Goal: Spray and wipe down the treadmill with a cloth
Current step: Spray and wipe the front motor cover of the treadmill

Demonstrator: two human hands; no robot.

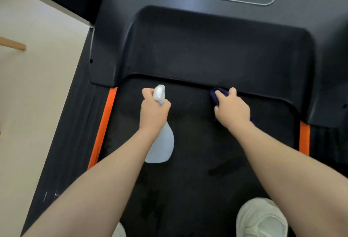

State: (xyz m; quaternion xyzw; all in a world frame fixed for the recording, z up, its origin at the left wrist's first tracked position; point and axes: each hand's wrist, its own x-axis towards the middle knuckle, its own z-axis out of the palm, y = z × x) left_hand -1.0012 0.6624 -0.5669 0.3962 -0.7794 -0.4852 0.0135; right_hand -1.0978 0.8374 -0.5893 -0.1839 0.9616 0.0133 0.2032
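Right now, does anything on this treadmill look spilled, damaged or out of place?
Nothing stands out as damaged. A darker streak on the treadmill belt, below the right hand holding the cloth, looks like a wet patch.

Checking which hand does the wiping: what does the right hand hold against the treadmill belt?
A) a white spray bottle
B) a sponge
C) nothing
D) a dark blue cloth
D: the right hand grips a dark blue cloth on the belt, while the left hand holds the spray bottle.
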